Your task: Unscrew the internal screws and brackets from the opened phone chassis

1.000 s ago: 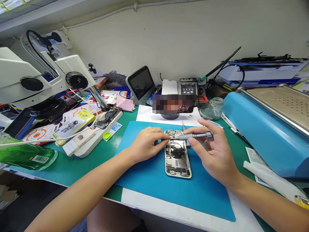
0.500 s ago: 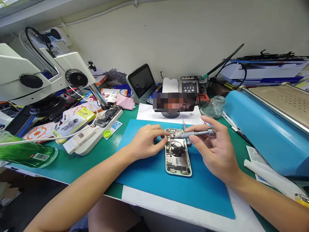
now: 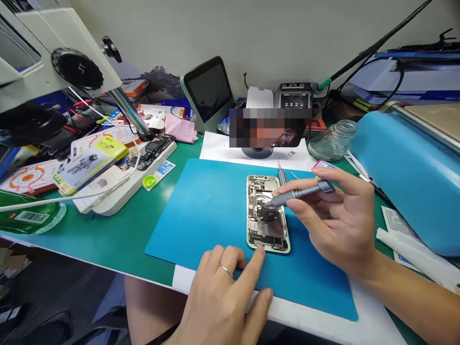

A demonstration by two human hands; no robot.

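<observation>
An opened smartphone [image 3: 277, 229] with its inner parts bare lies face up on the blue mat [image 3: 201, 206]. My right hand [image 3: 341, 215] grips a grey precision screwdriver [image 3: 302, 194] between thumb and fingers, its tip over the middle of the phone; whether it touches I cannot tell. At the phone's lower edge, the stretched index finger of my left hand [image 3: 228, 287] rests, with the thumb apart and the other fingers bent; nothing is held in it. A second grey tool [image 3: 282, 175] with a thin pointed tip lies just behind the phone, partly hidden by the right hand.
Behind the mat stand a propped phone screen [image 3: 294, 132], a soldering station [image 3: 295, 98] and a glass jar [image 3: 334, 141]. To the right sits a large blue machine [image 3: 406, 177]. A microscope [image 3: 72, 57], boxes [image 3: 91, 165] and a green bottle [image 3: 32, 213] crowd the left.
My left hand has left the phone's top end and come down to its lower edge. The screwdriver tip has shifted from near the top to the phone's middle. The view has moved too.
</observation>
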